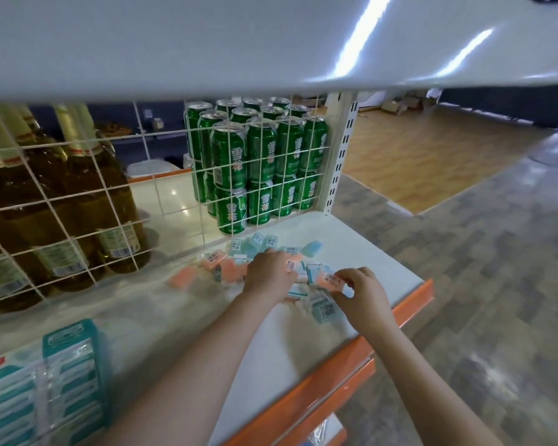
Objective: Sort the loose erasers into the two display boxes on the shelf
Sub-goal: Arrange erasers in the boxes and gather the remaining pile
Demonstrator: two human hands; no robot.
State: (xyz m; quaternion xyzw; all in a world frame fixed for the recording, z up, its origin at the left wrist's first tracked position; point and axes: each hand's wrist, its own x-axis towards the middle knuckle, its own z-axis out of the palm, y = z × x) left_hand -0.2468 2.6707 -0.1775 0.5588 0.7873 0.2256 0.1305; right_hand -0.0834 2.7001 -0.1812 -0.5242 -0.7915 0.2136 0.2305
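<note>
Both hands grasp erasers: left hand [269, 275] hides part of the pile [239, 257], right hand [361, 292] pinches one.

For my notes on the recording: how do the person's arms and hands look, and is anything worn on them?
Both forearms are bare as far as the frame shows: no sleeves, gloves, watch or bracelet. No rings show on the left hand or the right hand.

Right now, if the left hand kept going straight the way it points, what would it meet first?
The left hand points into the loose erasers; beyond them stands the wire grid, though depth is hard to judge.
</note>
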